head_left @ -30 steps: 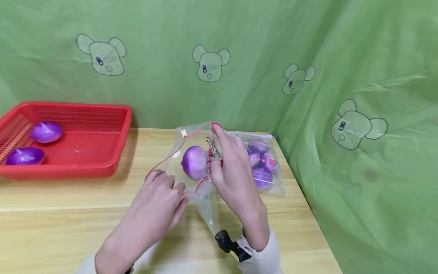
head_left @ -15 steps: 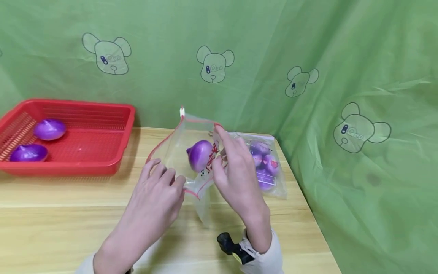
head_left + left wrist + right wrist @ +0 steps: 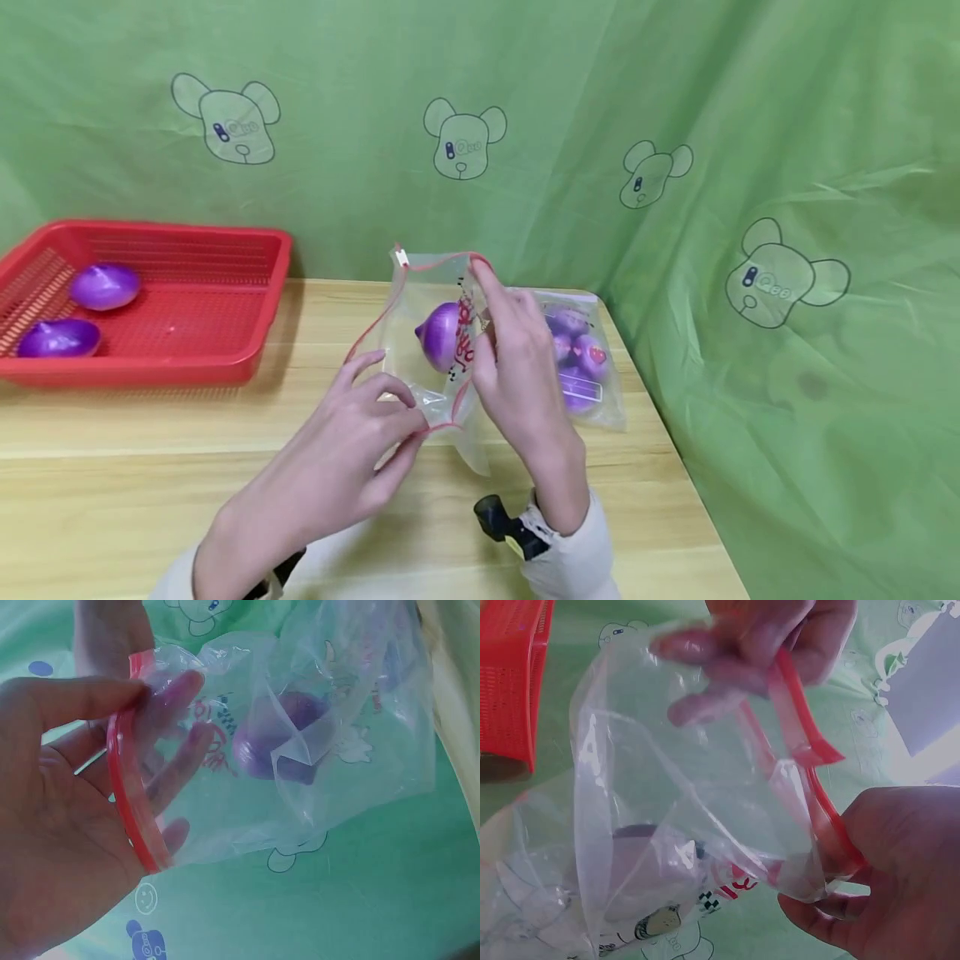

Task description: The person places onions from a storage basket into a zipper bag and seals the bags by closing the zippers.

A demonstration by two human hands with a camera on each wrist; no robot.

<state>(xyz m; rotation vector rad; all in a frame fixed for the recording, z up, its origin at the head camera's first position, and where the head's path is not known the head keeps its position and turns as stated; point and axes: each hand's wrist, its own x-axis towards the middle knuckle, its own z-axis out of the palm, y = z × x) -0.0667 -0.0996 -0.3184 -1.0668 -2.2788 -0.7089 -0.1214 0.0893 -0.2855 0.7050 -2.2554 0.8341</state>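
A clear zip bag [image 3: 433,406] with a red zip edge and a white slider hangs between both hands, its mouth spread apart. Inside it lies one purple onion [image 3: 437,337], shiny and pointed at one end, partly behind red print. My left hand [image 3: 358,447] pinches the near side of the red rim between thumb and fingers, other fingers spread over the mouth. In the left wrist view, the thumb lies on the red zip strip [image 3: 124,776] and several fingers show through the film. My right hand [image 3: 520,367] holds the right side of the rim, index finger along the top.
A red basket [image 3: 258,354] at the left holds two purple onions [image 3: 105,286]. Behind my right hand, a second clear bag [image 3: 613,410] with several purple onions lies near the table's right edge. Green cloth [image 3: 360,192] hangs behind the wooden table [image 3: 112,500].
My left hand has shifted right along the bag's rim, its fingers lifting and spreading. The bag's mouth has changed shape and the onion sits further right, more behind the print.
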